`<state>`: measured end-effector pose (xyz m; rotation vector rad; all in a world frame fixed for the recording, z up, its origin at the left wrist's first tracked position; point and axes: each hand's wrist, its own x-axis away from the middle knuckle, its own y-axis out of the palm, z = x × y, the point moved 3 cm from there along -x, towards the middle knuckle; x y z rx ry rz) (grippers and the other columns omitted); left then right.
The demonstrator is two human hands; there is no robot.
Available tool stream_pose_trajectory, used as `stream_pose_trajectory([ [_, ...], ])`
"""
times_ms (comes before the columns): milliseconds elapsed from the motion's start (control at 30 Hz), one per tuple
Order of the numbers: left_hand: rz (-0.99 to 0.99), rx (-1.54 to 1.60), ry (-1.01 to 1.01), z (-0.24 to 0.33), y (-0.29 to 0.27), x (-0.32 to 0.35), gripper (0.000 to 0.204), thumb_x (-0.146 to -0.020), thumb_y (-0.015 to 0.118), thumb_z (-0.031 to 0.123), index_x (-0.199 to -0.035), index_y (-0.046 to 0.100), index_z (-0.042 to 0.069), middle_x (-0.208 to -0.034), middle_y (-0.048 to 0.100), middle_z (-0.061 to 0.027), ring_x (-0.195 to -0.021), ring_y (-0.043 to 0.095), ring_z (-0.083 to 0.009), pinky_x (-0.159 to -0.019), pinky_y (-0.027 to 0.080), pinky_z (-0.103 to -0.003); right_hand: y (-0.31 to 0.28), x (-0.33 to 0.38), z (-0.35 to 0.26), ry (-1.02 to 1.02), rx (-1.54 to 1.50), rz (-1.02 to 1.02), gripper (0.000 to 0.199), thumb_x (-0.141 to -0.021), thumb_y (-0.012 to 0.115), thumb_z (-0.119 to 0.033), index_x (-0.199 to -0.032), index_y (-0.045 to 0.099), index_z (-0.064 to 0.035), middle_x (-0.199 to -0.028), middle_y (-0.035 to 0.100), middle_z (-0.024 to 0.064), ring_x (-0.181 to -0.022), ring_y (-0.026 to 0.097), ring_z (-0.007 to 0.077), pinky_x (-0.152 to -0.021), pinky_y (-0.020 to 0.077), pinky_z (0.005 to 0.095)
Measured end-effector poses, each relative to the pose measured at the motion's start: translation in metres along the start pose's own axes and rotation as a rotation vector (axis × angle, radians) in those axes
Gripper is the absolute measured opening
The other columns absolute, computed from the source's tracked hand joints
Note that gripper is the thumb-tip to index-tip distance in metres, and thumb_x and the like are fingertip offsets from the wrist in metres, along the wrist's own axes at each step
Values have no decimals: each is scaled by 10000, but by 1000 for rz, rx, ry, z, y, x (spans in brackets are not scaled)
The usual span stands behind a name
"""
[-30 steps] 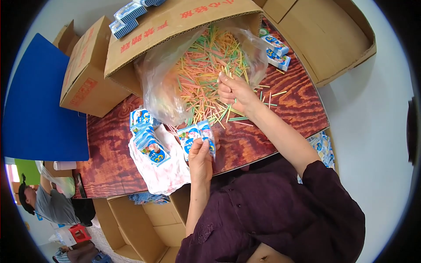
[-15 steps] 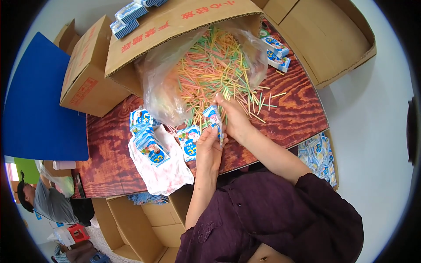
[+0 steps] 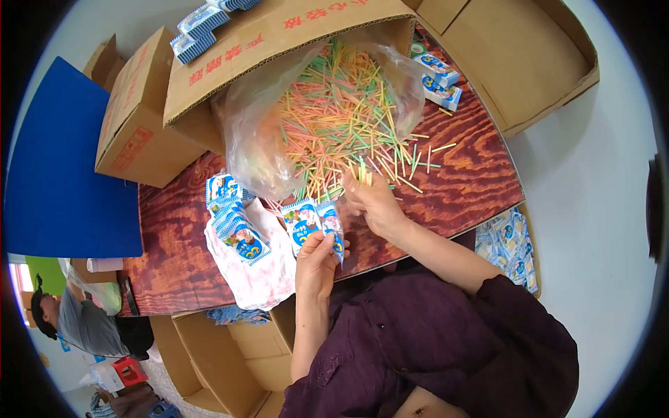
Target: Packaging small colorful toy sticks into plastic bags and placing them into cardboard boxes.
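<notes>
My left hand (image 3: 316, 268) pinches a small blue-and-white packet (image 3: 332, 221) upright near the table's front edge. Its fingers are closed on the lower part. To its right, my right hand (image 3: 376, 207) is closed round a few thin yellow and pale green sticks (image 3: 363, 172), whose ends poke up past the fingers. Beyond lies a big heap of thin pink, yellow, orange and green sticks (image 3: 334, 104), spilling from a clear plastic bag (image 3: 252, 157). A similar flat packet (image 3: 300, 217) lies just behind my left hand. More packets (image 3: 239, 233) overlap on a pink-stained white cloth (image 3: 254, 287).
The bag comes out of a tipped cardboard carton (image 3: 244, 66) with packets (image 3: 194, 35) on top. More packets (image 3: 439, 82) sit at the table's right. An open box (image 3: 509, 59) stands beyond, a box of packets (image 3: 503, 244) below. At far left is a person (image 3: 90, 327).
My hands have drawn apart. The left has moved left and down with the packet; the right has come nearer and a little right, holding the sticks.
</notes>
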<state>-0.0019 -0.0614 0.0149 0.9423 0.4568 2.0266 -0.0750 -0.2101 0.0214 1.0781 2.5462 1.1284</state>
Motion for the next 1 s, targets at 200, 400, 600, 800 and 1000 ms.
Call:
stream_pose_trajectory([
  [200,1,74,399,15,5,4,132,-934,563,76,-1057,601,42,-1135,632,-144,-1007,616,-237,-865,504,-392,6,9,4,-105,483,-135,104,-900,650,-124,-862,593,-45,-751,538,-42,-631,489,33,-550,396,192],
  [400,66,-48,482,11,-5,-17,143,-944,519,30,-1059,593,-9,-1132,625,-155,-1028,601,-232,-919,467,-373,-12,9,28,-222,930,-237,127,-883,650,-114,-851,618,4,-784,632,66,-744,604,105,-668,475,271],
  [600,69,-104,533,10,1,-9,122,-922,557,14,-1030,608,-9,-1053,648,-103,-967,608,-157,-869,481,-300,-3,9,23,-378,874,-246,194,-839,678,-173,-814,581,-6,-697,575,147,-628,581,296,-592,432,353],
  [800,-175,-1148,932,19,50,10,97,-820,641,18,-904,594,18,-1307,566,-171,-1321,433,-365,-1129,211,-508,-7,13,13,-490,684,-359,241,-797,670,-247,-915,594,-51,-779,597,68,-741,598,227,-683,463,360],
  [1000,-112,-1179,944,11,49,14,103,-817,650,17,-906,601,36,-1307,567,-162,-1335,419,-351,-1132,202,-519,-24,14,30,-478,747,-410,271,-779,684,-270,-908,594,-50,-757,591,83,-749,616,264,-692,469,378],
])
